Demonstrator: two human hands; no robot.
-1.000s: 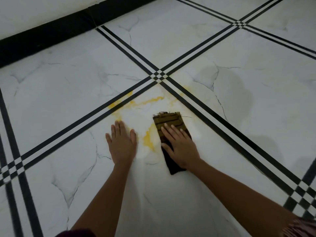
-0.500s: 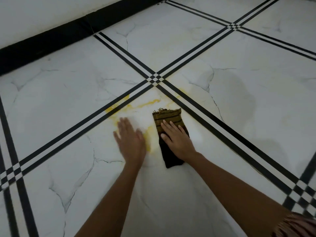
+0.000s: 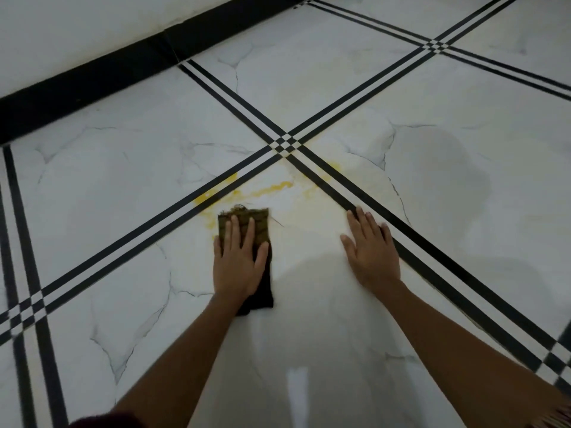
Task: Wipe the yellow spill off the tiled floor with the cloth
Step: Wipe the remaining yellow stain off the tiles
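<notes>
A folded brown and olive striped cloth [image 3: 262, 223] lies flat on the white marble floor tile [image 3: 108, 193]. My left hand [image 3: 239, 262] presses it down with straight fingers; its dark near end sticks out beside my wrist. The yellow spill [image 3: 268, 189] is a thin streak just beyond the cloth, with a denser patch [image 3: 205, 197] on the black stripes to the left and faint smears toward the tile crossing. My right hand [image 3: 370, 251] rests flat on the bare floor to the right of the cloth, fingertips at a black stripe, holding nothing.
Double black stripes [image 3: 411, 239] cross the floor diagonally and meet in a checkered square [image 3: 285, 144] beyond the spill. A black skirting board [image 3: 92, 84] and white wall run along the upper left. A greyish damp-looking patch [image 3: 438, 177] lies to the right.
The cloth passed from my right hand to my left hand. My right hand moved off to the right onto bare floor. The yellow patch between the hands is gone.
</notes>
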